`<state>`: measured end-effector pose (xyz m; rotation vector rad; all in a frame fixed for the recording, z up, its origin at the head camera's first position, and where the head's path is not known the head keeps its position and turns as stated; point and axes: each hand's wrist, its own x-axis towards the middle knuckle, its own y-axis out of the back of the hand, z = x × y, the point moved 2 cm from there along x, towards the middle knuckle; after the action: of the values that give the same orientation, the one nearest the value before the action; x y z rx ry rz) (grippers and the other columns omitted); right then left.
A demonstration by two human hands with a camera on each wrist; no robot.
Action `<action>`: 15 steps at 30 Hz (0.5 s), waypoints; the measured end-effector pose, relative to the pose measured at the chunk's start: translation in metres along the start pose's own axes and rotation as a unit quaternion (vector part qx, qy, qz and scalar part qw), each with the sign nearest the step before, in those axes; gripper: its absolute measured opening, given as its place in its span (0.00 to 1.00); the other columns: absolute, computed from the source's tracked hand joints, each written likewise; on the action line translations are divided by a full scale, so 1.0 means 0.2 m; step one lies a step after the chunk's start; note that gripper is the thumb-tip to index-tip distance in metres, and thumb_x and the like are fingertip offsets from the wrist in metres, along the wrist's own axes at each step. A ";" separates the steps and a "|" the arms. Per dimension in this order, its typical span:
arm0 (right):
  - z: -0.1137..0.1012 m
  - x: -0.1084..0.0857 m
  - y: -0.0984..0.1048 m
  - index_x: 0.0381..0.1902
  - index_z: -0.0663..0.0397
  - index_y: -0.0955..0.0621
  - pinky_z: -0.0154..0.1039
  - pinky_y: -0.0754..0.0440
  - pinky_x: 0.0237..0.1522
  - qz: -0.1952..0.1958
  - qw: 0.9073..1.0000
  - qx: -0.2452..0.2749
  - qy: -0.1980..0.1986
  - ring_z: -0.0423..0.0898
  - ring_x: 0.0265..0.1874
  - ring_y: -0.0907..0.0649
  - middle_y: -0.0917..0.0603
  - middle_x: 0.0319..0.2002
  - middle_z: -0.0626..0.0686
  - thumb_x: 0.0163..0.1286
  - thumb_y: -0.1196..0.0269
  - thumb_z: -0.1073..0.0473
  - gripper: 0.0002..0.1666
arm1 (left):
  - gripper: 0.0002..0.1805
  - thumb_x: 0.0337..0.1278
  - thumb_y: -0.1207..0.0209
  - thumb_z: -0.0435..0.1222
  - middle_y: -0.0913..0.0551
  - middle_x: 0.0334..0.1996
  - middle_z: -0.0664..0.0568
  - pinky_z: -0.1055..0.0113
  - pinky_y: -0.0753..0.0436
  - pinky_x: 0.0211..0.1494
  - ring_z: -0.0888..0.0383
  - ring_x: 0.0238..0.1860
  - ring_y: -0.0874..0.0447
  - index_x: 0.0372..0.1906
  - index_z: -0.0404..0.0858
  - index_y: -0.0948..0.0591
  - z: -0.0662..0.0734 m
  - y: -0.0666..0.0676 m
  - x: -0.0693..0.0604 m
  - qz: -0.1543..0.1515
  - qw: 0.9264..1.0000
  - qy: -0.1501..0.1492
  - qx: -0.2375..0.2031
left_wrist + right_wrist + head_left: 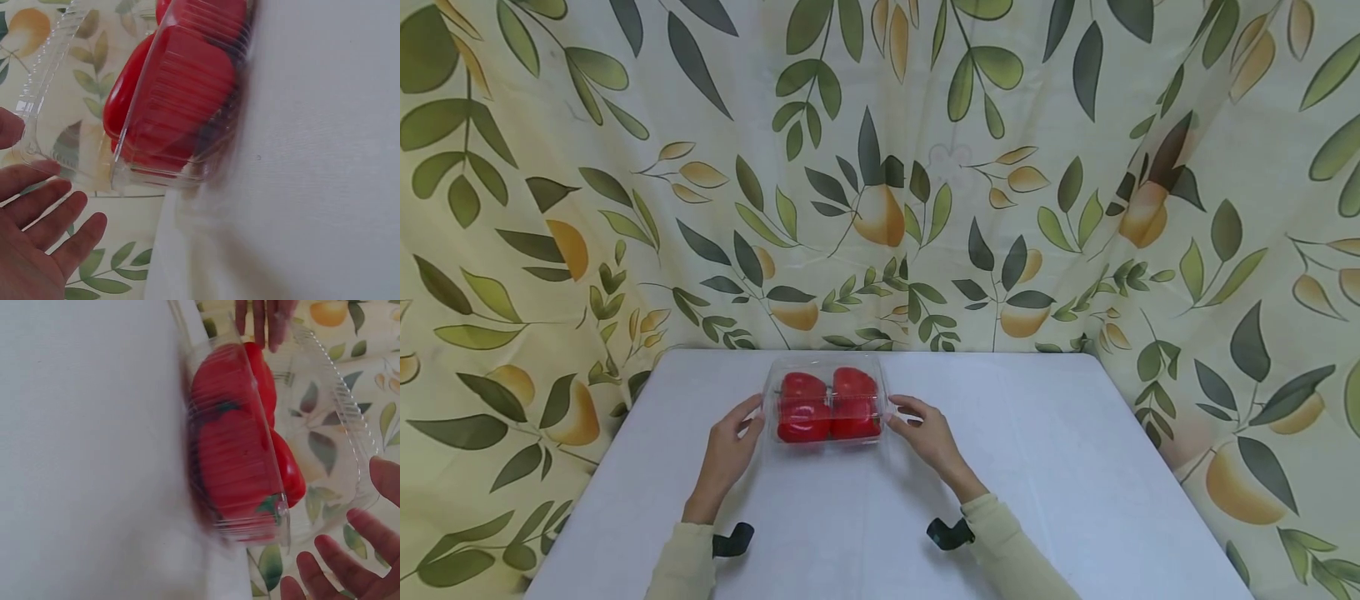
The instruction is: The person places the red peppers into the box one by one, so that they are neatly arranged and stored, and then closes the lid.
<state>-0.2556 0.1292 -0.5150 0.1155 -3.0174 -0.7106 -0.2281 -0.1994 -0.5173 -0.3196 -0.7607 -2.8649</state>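
Note:
A clear plastic clamshell box (823, 440) holds several red bell peppers (805, 421) on the white table. Its see-through lid (350, 425) stands raised from the base in both wrist views. My left hand (734, 437) is at the box's left side, thumb and forefinger pinching the lid's corner, the other fingers spread. On the opposite side, my right hand (928, 435) has its thumb and forefinger at the other lid corner. Green stems (269, 503) show on the peppers in the right wrist view, where the box is partly blurred.
A white cloth covers the table (1045, 467). Behind and beside it hangs a curtain (880, 167) printed with leaves and fruit. A black wrist strap piece (733, 540) sticks out by the left sleeve, another mount (950, 534) by the right sleeve.

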 end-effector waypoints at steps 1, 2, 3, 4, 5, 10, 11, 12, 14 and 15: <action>0.00 0.00 0.00 0.59 0.42 0.19 0.54 0.22 0.63 0.001 1.000 0.001 0.003 0.54 0.61 0.22 0.20 0.62 0.52 0.65 0.34 0.47 0.25 | 0.22 0.68 0.46 0.35 0.26 0.67 0.41 0.50 0.21 0.64 0.44 0.68 0.27 0.64 0.34 0.25 0.00 0.00 0.00 -0.002 1.000 0.001 0.001; 0.01 -0.01 -0.01 0.59 0.42 0.19 0.54 0.22 0.63 0.001 1.000 0.002 0.005 0.54 0.61 0.22 0.20 0.62 0.52 0.65 0.34 0.48 0.24 | 0.22 0.68 0.46 0.35 0.26 0.67 0.41 0.51 0.21 0.63 0.44 0.68 0.28 0.64 0.34 0.25 -0.01 -0.01 -0.01 -0.003 1.000 0.003 0.001; 0.01 -0.01 -0.01 0.58 0.43 0.19 0.54 0.22 0.63 0.000 1.000 0.003 0.007 0.54 0.61 0.22 0.20 0.62 0.52 0.65 0.34 0.49 0.23 | 0.22 0.68 0.46 0.35 0.27 0.68 0.41 0.51 0.21 0.63 0.44 0.68 0.28 0.64 0.34 0.25 -0.02 -0.01 -0.01 -0.004 1.000 0.006 0.000; 0.02 -0.01 -0.02 0.58 0.43 0.19 0.54 0.22 0.63 0.000 1.000 0.003 0.008 0.54 0.61 0.22 0.20 0.62 0.52 0.65 0.34 0.50 0.23 | 0.22 0.68 0.46 0.34 0.27 0.68 0.42 0.51 0.20 0.63 0.44 0.68 0.27 0.64 0.33 0.25 -0.02 -0.01 -0.02 -0.004 1.000 0.010 -0.001; 0.02 -0.01 -0.02 0.58 0.43 0.19 0.54 0.21 0.63 0.000 1.000 0.000 0.009 0.54 0.61 0.22 0.20 0.62 0.52 0.66 0.34 0.50 0.23 | 0.22 0.68 0.46 0.34 0.27 0.68 0.42 0.52 0.20 0.63 0.44 0.68 0.27 0.64 0.33 0.24 -0.03 -0.02 -0.02 -0.005 1.000 0.014 -0.003; 0.04 -0.01 -0.03 0.58 0.44 0.19 0.53 0.21 0.62 0.000 1.000 -0.008 0.003 0.54 0.60 0.21 0.20 0.61 0.53 0.66 0.35 0.51 0.22 | 0.23 0.68 0.46 0.36 0.29 0.69 0.42 0.52 0.19 0.62 0.43 0.66 0.26 0.65 0.34 0.25 -0.06 -0.04 -0.04 -0.012 0.999 0.037 0.003; 0.04 -0.02 -0.04 0.58 0.44 0.19 0.53 0.21 0.62 0.000 1.000 -0.009 0.002 0.54 0.60 0.21 0.20 0.61 0.53 0.66 0.35 0.52 0.22 | 0.23 0.68 0.46 0.36 0.29 0.69 0.43 0.51 0.19 0.61 0.43 0.66 0.25 0.65 0.34 0.25 -0.06 -0.04 -0.05 -0.013 0.999 0.040 0.005; 0.04 -0.02 -0.04 0.58 0.44 0.19 0.53 0.21 0.63 0.000 1.000 -0.008 0.001 0.54 0.60 0.21 0.20 0.61 0.53 0.66 0.35 0.52 0.22 | 0.23 0.68 0.46 0.37 0.29 0.70 0.43 0.51 0.19 0.61 0.42 0.65 0.24 0.65 0.35 0.25 -0.07 -0.04 -0.05 -0.015 0.999 0.044 0.008; 0.05 -0.02 -0.04 0.58 0.44 0.19 0.52 0.21 0.63 0.001 1.000 -0.010 0.001 0.54 0.60 0.21 0.19 0.61 0.53 0.66 0.35 0.52 0.22 | 0.23 0.68 0.47 0.37 0.29 0.70 0.44 0.51 0.18 0.60 0.42 0.63 0.23 0.65 0.36 0.25 -0.08 -0.05 -0.06 -0.018 0.998 0.051 0.011; 0.05 -0.02 -0.05 0.58 0.45 0.19 0.52 0.21 0.62 0.001 1.000 -0.010 0.000 0.54 0.60 0.21 0.19 0.61 0.53 0.66 0.35 0.53 0.22 | 0.23 0.69 0.47 0.37 0.29 0.70 0.44 0.50 0.18 0.60 0.42 0.62 0.22 0.66 0.37 0.25 -0.08 -0.05 -0.06 -0.020 0.998 0.054 0.012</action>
<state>-0.2525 0.1258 -0.5286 0.1113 -3.0086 -0.7391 -0.2210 -0.1977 -0.5395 -0.1475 -0.7889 -2.8800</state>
